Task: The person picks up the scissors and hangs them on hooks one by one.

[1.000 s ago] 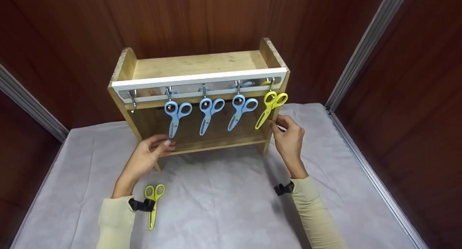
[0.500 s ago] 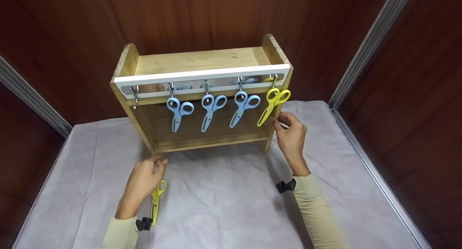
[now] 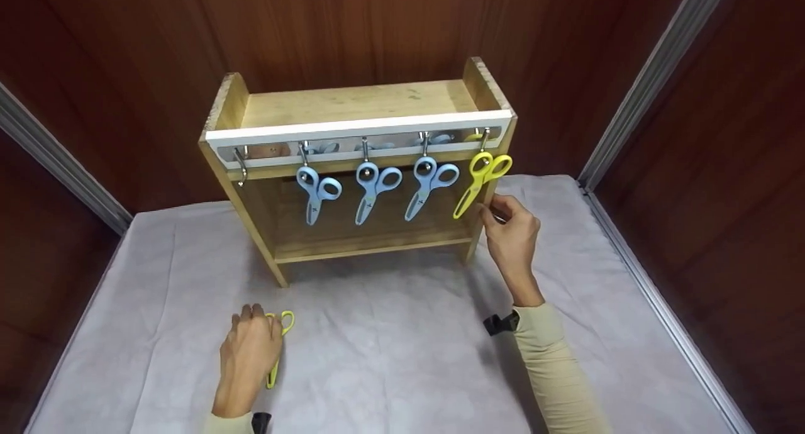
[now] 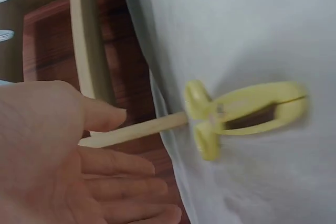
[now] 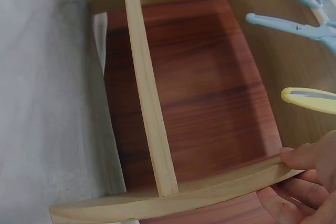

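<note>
My left hand (image 3: 250,352) is over a pair of yellow scissors (image 3: 272,378) lying on the cloth and hides part of them. In the left wrist view, the fingers are extended and hold nothing, apart from the scissors (image 4: 239,109). With thumb and fingers, my right hand (image 3: 514,236) grips the right side edge of a small wooden shelf (image 3: 352,104); the right wrist view shows this pinch on the side panel (image 5: 215,191). Three pairs of blue scissors (image 3: 371,198) and another yellow pair (image 3: 481,176) hang from hooks along the shelf's front.
The leftmost hook (image 3: 241,170) on the white rail (image 3: 352,127) bears nothing. Grey cloth (image 3: 390,352) covers the surface under the shelf. Dark wood panels (image 3: 352,31) stand behind and at both sides, with metal strips (image 3: 654,88) at the corners.
My left hand has come away from the hanging blue scissors and moved down to the yellow scissors on the cloth. My right hand keeps its grip on the shelf's side.
</note>
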The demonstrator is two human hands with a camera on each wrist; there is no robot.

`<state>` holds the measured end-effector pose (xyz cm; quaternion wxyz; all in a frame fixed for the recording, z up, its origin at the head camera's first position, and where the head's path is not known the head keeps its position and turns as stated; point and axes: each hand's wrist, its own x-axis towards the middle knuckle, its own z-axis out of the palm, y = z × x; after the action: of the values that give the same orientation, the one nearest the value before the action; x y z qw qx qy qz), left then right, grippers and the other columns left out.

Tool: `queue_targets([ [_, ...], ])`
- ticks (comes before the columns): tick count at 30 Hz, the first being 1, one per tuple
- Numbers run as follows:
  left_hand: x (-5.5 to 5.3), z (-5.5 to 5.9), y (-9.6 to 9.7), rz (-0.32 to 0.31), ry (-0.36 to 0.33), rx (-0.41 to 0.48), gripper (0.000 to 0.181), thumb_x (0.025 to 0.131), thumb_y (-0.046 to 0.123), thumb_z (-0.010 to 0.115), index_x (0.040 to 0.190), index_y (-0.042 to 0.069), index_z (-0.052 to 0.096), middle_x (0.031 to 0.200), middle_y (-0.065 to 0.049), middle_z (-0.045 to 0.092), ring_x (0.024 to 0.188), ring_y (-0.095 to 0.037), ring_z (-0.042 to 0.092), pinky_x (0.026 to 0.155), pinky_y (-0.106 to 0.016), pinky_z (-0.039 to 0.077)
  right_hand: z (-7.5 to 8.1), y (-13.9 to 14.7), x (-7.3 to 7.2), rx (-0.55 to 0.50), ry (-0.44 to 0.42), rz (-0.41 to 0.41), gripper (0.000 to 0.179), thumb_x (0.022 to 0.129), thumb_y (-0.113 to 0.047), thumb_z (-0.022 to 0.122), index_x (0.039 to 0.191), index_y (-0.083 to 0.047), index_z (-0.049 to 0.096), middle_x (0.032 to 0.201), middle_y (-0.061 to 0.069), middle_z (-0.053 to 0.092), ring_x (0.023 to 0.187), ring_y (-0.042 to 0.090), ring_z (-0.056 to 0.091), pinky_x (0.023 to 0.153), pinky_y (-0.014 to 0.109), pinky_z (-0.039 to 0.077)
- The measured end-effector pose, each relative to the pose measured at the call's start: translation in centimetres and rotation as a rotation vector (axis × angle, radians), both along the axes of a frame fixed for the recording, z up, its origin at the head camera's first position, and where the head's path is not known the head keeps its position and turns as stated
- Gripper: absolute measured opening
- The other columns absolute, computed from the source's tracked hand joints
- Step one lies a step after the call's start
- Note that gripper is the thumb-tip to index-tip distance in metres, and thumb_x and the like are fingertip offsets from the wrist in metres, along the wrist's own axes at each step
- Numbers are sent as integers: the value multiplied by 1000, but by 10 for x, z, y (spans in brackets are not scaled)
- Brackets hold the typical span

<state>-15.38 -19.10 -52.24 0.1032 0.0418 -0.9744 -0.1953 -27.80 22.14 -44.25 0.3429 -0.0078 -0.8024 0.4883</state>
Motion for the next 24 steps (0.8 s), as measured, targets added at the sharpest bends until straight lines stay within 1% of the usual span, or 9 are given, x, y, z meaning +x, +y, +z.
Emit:
queue_targets([
  [2,2,-6,1,14,-1,-28,48,101,20,64,117,-25,57,109,-39,62,97,-55,62,84,-67,54,1,0,0,2,2,0,16,93,-11,80,104,1,79,100,17,82,93,27,81,77,6,54],
  [4,5,-12,1,25,-38,-50,57,99,22,67,121,-29,52,113,-45,60,103,-60,61,91,-67,52,1,1,0,4,-2,2,16,93,-11,80,104,1,79,100,17,82,93,27,80,78,7,54],
  [6,6,-17,1,26,-117,-63,69,100,25,66,130,-33,44,126,-53,53,119,-66,55,103,-69,47,0,1,-1,1,-5,4,16,93,-11,80,104,1,79,100,17,82,93,26,81,78,7,55],
  [8,7,-20,1,30,-207,-63,77,102,28,63,137,-35,35,138,-57,42,132,-72,44,111,-72,41,0,1,-1,-3,-4,9,16,93,-10,79,104,2,79,101,17,82,93,26,81,78,9,56],
  [11,7,-24,1,32,-298,-59,81,106,31,56,141,-36,27,146,-60,30,140,-74,32,116,-73,36,0,1,0,-5,1,14,16,93,-10,79,104,2,79,101,18,82,94,28,81,80,17,61],
  [14,7,-25,1,33,-290,-93,78,107,30,55,140,-36,30,144,-60,33,138,-73,36,112,-72,42,1,0,1,-6,-4,19,16,93,-9,79,105,1,79,103,19,81,95,30,81,82,29,65],
  [17,7,-25,1,32,-247,-151,74,106,28,57,138,-35,35,140,-59,39,133,-72,44,105,-70,50,2,0,2,-5,-11,16,17,92,-9,80,106,1,79,104,19,81,95,32,81,81,35,66],
  [21,8,-27,3,33,-190,-203,70,105,26,60,140,-32,39,133,-60,45,126,-72,51,96,-68,56,2,-1,3,-6,-12,14,18,92,-10,81,107,1,79,103,18,82,95,31,81,81,32,66],
  [24,9,-29,4,24,-155,-243,68,104,24,61,137,-32,42,129,-60,48,121,-73,54,90,-67,59,0,-1,3,2,-10,13,18,93,-11,80,106,0,79,103,18,82,95,29,81,80,29,65],
])
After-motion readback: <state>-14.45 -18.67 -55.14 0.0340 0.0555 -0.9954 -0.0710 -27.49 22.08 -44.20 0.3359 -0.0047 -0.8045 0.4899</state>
